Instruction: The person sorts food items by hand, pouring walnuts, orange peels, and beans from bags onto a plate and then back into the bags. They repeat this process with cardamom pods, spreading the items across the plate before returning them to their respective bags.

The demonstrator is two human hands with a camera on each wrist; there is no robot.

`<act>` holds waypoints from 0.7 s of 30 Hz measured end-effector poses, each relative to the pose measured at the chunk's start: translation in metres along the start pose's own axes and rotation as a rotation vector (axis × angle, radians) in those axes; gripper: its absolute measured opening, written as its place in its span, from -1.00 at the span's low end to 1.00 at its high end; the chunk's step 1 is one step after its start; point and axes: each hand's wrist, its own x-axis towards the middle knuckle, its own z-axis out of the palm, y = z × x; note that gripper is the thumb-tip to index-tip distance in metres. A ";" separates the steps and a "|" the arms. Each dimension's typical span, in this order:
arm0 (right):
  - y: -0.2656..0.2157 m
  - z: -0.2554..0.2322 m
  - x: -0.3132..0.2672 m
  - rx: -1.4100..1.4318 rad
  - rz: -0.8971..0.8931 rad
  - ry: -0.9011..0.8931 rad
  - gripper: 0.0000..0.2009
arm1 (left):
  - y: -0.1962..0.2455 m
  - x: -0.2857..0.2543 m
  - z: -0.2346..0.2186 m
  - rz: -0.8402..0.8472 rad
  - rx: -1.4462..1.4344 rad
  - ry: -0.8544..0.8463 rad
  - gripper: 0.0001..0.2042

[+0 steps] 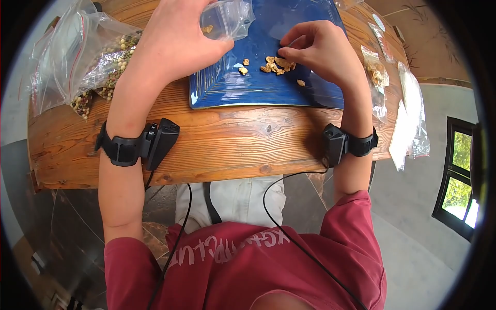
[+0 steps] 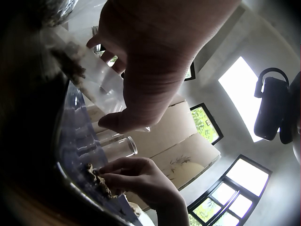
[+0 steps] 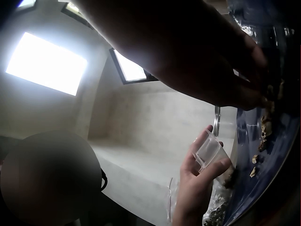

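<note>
My left hand (image 1: 173,44) grips a clear plastic bag or pouch (image 1: 227,20), tilted over the left part of a blue tray (image 1: 217,88); a few brown bits show inside it. In the right wrist view the left hand (image 3: 193,188) has its fingers and thumb round this clear holder (image 3: 208,149). My right hand (image 1: 325,51) is low over the tray, thumb and forefinger at a small pile of dried brown pieces (image 1: 279,65); whether a piece is pinched is unclear. Single pieces (image 1: 243,71) lie left of the pile, and another (image 1: 300,82) lies to its right.
Clear zip bags (image 1: 62,57) and a bag of mixed beans (image 1: 121,57) lie at the left. On the right are a bag of dried pieces (image 1: 376,75) and white packets (image 1: 406,119). The wooden table's (image 1: 248,139) front edge runs before the person, and cables hang from the wrist cameras.
</note>
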 end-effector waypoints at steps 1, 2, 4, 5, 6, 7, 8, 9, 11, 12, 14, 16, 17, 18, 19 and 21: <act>0.005 0.002 0.003 0.086 -0.009 -0.024 -0.76 | -0.008 0.002 0.001 0.005 -0.010 -0.022 -0.42; 0.007 0.001 0.005 0.170 -0.018 -0.046 -0.78 | -0.011 0.004 0.002 0.012 -0.022 -0.043 -0.42; 0.003 -0.002 0.004 0.370 -0.120 0.008 -0.79 | -0.009 0.004 0.002 0.018 -0.006 -0.045 -0.42; -0.001 -0.003 0.003 0.470 -0.174 0.031 -0.80 | -0.009 0.003 0.002 0.017 0.002 -0.045 -0.43; -0.009 -0.002 0.001 0.598 -0.187 0.078 -0.83 | -0.010 0.003 0.003 0.033 -0.010 -0.042 -0.43; -0.021 0.000 -0.003 0.728 -0.200 0.124 -0.86 | -0.013 0.003 0.005 0.048 -0.021 -0.040 -0.43; -0.032 0.004 -0.005 0.857 -0.212 0.171 -0.89 | -0.014 0.002 0.006 0.063 -0.032 -0.038 -0.43; -0.038 0.013 -0.007 0.753 -0.228 0.273 -0.89 | -0.011 0.001 0.006 0.087 -0.045 -0.016 -0.43; -0.034 0.017 -0.004 0.660 -0.325 0.281 -0.89 | -0.002 -0.003 0.004 0.114 -0.077 0.009 -0.44; -0.031 0.019 -0.003 0.612 -0.373 0.284 -0.88 | -0.001 -0.003 0.003 0.117 -0.094 0.014 -0.44; -0.030 0.020 -0.001 0.717 -0.409 0.367 -0.88 | -0.007 0.001 0.002 0.074 -0.126 -0.004 -0.43; -0.028 0.015 0.000 0.775 -0.385 0.468 -0.88 | -0.005 0.005 0.001 -0.008 -0.168 0.032 -0.44; -0.018 0.009 0.000 0.481 -0.448 0.563 -0.81 | -0.006 0.006 0.001 -0.029 -0.161 0.043 -0.44; -0.013 0.001 -0.003 0.356 -0.446 0.411 -0.81 | -0.006 0.007 0.001 -0.051 -0.154 0.054 -0.45; -0.009 -0.009 -0.004 0.231 -0.442 0.260 -0.80 | -0.009 0.009 0.001 -0.051 -0.119 0.057 -0.45; -0.013 -0.014 -0.008 0.029 -0.421 0.040 -0.80 | -0.012 0.008 0.002 -0.026 -0.082 0.068 -0.46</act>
